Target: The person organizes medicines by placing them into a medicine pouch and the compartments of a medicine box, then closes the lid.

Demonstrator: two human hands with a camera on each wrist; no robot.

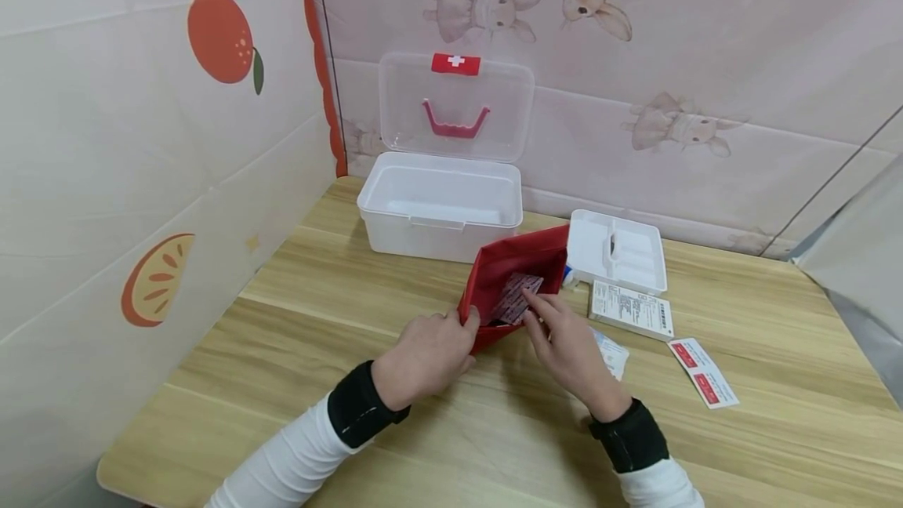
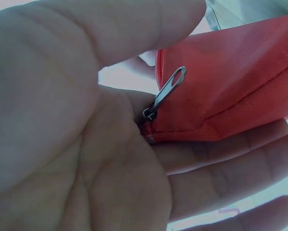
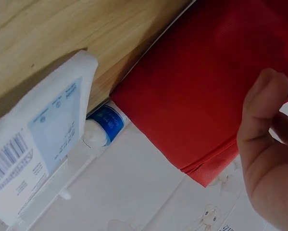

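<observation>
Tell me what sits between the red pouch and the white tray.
A small tube with a blue label lies between the red pouch and the white tray; the right wrist view shows it best.

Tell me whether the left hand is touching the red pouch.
Touching. The left wrist view shows the red pouch lying on the fingers of the left hand, its zipper end pressed into the palm.

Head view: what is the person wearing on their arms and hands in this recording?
Both arms wear white ribbed long sleeves, the left sleeve and the right sleeve. A black band circles each wrist: the left wrist band and the right wrist band. The left hand and right hand are bare, with no gloves, rings or watch visible.
</observation>
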